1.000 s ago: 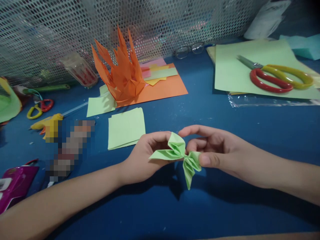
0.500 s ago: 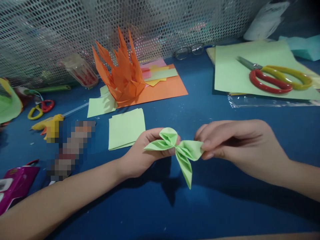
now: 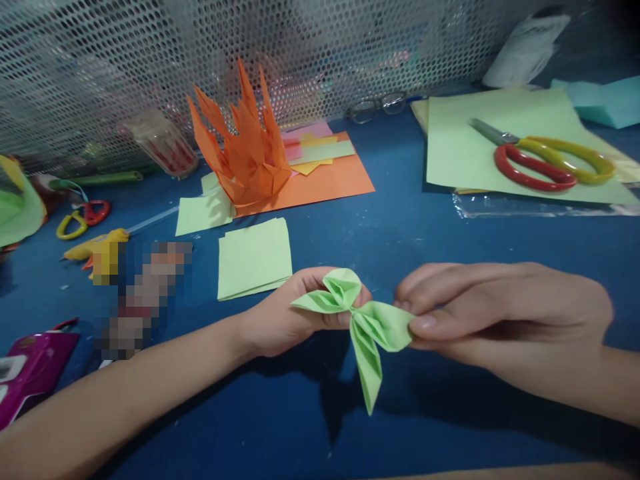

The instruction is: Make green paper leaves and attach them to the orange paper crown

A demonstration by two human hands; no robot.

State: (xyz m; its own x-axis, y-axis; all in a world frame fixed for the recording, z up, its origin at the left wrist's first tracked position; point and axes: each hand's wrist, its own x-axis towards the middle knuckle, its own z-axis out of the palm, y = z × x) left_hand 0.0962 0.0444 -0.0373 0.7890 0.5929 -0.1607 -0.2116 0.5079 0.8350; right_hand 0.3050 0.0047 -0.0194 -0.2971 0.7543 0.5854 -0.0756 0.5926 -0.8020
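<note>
A folded light green paper piece (image 3: 383,323) with several pointed and rounded petals is held above the blue table. My left hand (image 3: 295,310) is closed on it from behind and to the left, its fingertips partly hidden by the petals. Between the thumb and fingers of my right hand (image 3: 490,320) is the tip of the right petal. One long petal hangs downward. Just behind my left hand lies a small stack of light green paper squares (image 3: 255,260).
Orange folded paper (image 3: 255,167) stands at the back on an orange sheet (image 3: 345,180). Large scissors (image 3: 540,160) lie on green sheets (image 3: 450,140) at the right. A jar (image 3: 167,147), small scissors (image 3: 90,217), a yellow glue gun (image 3: 97,247) and a purple packet (image 3: 43,363) are leftward.
Both hands and the green piece sit slightly lower in the view. My right hand has turned and moved a little right, and the hanging petal points further down.
</note>
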